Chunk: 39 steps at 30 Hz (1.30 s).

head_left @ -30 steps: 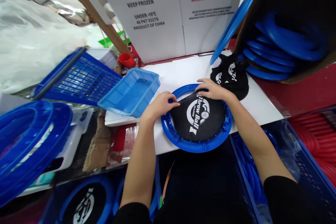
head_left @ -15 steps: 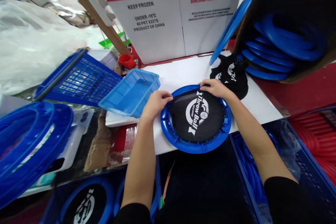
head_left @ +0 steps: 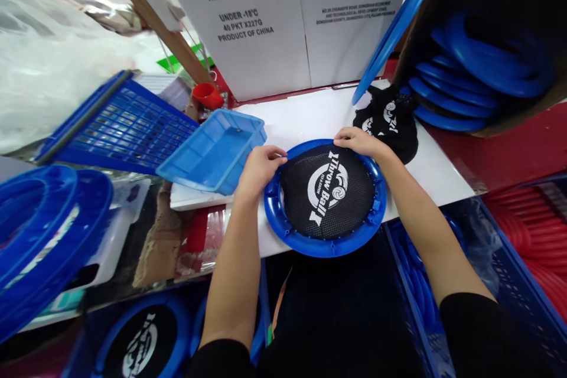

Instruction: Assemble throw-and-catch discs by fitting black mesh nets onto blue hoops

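A blue plastic ring (head_left: 325, 247) lies on the white tabletop in front of me, over its near edge. Stretched across it is a round black mesh (head_left: 349, 195) printed "Throw Ball" in white. Along the ring's inner edge small pegs show, and a small gap shows at the mesh's left side. My left hand (head_left: 260, 170) is closed at the upper left rim, thumb and fingers pinching the mesh edge there. At the top of the ring, my right hand (head_left: 358, 142) pinches the mesh edge against the rim. More black meshes (head_left: 387, 124) lie in a heap beyond my right hand.
To the left are a light-blue tray (head_left: 212, 156), a blue basket (head_left: 128, 130) and blue rings (head_left: 84, 230). A carton of blue rings (head_left: 460, 97) stands at the right. Red rings (head_left: 531, 218) fill a crate at lower right; a white carton (head_left: 248, 59) stands behind.
The view has shifted slightly, so most things sit a little differently in frame. Both hands stay at the ring's upper rim, with only small finger movements.
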{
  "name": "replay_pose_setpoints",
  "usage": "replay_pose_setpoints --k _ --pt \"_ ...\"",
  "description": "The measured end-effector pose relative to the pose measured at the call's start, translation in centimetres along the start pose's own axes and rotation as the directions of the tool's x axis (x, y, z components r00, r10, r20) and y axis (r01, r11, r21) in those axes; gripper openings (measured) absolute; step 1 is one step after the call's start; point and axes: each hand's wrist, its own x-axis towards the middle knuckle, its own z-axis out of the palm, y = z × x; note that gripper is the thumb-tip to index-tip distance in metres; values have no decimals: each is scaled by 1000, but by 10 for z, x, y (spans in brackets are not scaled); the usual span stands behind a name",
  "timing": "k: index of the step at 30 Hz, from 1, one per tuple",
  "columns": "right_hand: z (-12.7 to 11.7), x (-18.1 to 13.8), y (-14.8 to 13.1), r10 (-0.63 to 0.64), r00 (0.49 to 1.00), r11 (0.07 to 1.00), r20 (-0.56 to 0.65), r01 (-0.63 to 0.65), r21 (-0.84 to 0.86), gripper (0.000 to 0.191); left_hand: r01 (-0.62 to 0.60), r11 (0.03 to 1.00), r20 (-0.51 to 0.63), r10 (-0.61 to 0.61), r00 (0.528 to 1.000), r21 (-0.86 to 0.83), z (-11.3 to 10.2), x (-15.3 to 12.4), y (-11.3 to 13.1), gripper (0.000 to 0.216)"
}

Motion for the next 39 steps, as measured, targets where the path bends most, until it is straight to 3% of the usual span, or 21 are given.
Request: replay_pose_setpoints --k 8,15,22,29,35,39 --pt "-9 5 -1 30 995 999 96 -31 11 26 -18 995 -15 20 1000 101 0 1 1 12" --pt "-1 8 1 -2 996 999 91 6 -48 23 -147 983 222 119 968 114 -15 -1 1 14" --pt "4 5 -1 0 997 997 71 6 -76 21 -164 958 154 130 980 234 -11 -4 5 19" --pt "3 1 0 -23 997 996 74 29 -84 20 -167 971 193 133 972 171 -14 -5 5 17" --pt "5 1 -1 -6 998 996 56 12 -94 17 -156 965 200 113 973 213 -12 -5 6 15" --pt "9 -5 -7 -40 999 995 -22 38 -92 19 -240 940 179 199 963 243 -8 -7 12 18"
